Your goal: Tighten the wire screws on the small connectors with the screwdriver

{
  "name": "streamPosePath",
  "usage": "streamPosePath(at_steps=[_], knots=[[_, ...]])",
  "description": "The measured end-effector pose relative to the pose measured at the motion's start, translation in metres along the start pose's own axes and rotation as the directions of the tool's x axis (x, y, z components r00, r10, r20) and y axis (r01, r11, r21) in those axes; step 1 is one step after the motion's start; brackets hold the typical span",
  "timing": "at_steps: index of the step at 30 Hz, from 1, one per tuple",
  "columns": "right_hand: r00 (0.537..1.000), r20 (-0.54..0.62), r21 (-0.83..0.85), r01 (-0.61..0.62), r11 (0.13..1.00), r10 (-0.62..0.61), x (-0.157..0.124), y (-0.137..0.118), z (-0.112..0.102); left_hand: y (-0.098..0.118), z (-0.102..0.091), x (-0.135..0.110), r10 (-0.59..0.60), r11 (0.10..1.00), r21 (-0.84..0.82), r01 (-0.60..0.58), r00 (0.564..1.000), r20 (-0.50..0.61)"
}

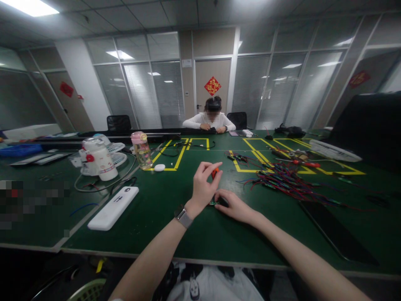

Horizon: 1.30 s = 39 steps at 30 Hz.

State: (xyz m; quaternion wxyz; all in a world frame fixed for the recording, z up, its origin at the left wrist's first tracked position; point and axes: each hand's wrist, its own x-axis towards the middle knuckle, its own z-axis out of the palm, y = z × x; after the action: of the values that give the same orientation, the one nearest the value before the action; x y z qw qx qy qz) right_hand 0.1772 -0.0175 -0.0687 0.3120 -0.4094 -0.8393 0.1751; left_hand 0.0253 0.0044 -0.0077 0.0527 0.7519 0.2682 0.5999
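My left hand [203,182] is raised over the green table in front of me, its thumb and fingers closed around a small red-and-black tool [214,172]. Most of that tool is hidden by the hand, so its exact kind does not show. Just below and to the right, my right hand [233,205] rests on the tabletop with its fingers curled. At its fingertips lies a small green circuit board [213,203], partly covered. A dark patch shows between the thumb and fingers; what it is I cannot make out.
A tangled pile of wired circuit boards [282,179] lies to the right, near a dark flat panel [336,230]. On the left are a white power bank [114,209], a white jug [102,161] and a pink-lidded bottle [142,151]. Another person [213,119] sits opposite.
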Motion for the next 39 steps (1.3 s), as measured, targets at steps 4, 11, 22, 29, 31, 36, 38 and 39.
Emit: streamPosePath(at_steps=[4,11,22,29,31,36,38,39], knots=[[1.0,0.002,0.004,0.004,1.0,-0.004,0.0005,-0.0001,0.0001,0.0005,-0.0015,-0.0007,0.01,1.0,0.004,-0.011,1.0,0.019],[1.0,0.008,0.01,0.001,1.0,-0.001,0.001,-0.0016,-0.0009,0.0009,-0.0025,-0.0003,0.019,0.998,-0.067,-0.015,0.998,0.067],[1.0,0.006,0.012,0.013,1.0,-0.013,0.0006,0.0018,0.0003,0.0003,-0.0021,-0.0002,-0.01,0.998,-0.069,0.013,0.999,0.04],[1.0,0.007,0.011,0.003,1.0,-0.003,0.0011,-0.0006,-0.0009,-0.0004,-0.0016,-0.0004,-0.012,1.0,-0.006,0.012,1.0,-0.007],[1.0,0.009,0.015,0.005,1.0,-0.005,0.0009,-0.0009,-0.0007,0.0,-0.0024,-0.0006,-0.012,1.0,-0.027,0.013,1.0,0.018],[1.0,0.01,0.014,0.0,1.0,0.0,0.0006,-0.0001,0.0003,-0.0004,-0.0018,0.0,-0.009,0.998,-0.055,0.011,1.0,0.029],[1.0,0.006,0.007,-0.004,1.0,0.004,0.0008,0.0002,0.0004,-0.001,-0.0008,0.0002,-0.015,1.0,-0.016,0.016,1.0,0.002],[1.0,0.005,0.004,-0.004,1.0,0.004,0.0009,0.0003,0.0005,-0.0013,-0.0004,0.0002,-0.02,1.0,0.003,0.02,1.0,-0.006]])
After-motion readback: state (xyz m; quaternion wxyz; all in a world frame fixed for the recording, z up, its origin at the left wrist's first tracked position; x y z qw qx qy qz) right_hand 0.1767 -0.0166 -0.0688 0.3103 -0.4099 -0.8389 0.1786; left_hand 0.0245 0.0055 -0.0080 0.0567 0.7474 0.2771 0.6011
